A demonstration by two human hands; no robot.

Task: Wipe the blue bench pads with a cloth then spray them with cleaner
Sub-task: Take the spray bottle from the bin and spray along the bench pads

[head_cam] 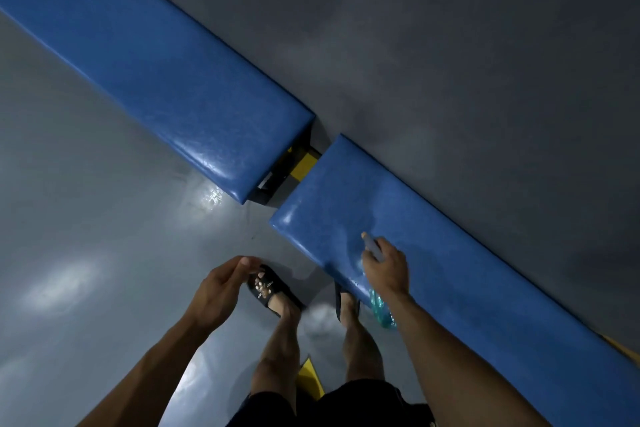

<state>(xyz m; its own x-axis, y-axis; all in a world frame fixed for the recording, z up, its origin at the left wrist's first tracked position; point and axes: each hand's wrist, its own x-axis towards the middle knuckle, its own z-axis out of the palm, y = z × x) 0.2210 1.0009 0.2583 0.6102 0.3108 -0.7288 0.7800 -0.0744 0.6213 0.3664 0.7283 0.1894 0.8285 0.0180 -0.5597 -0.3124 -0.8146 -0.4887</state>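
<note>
Two blue bench pads run diagonally across the head view: a long one (156, 55) at the upper left and a nearer one (467, 270) at the lower right. My right hand (386, 267) grips a clear greenish spray bottle (381, 310) over the near pad's front edge. The bottle's nozzle points up and left across the pad, and a wet sheen shows on the pad beside it. My left hand (221, 288) hovers over the floor with its fingers loosely curled, holding nothing. No cloth is in view.
A narrow gap with a yellow and black frame (304, 165) separates the pads. Dark grey matting (450, 45) lies beyond them and glossy grey floor (86, 218) on my side. My feet in black sandals (273, 291) stand by the near pad.
</note>
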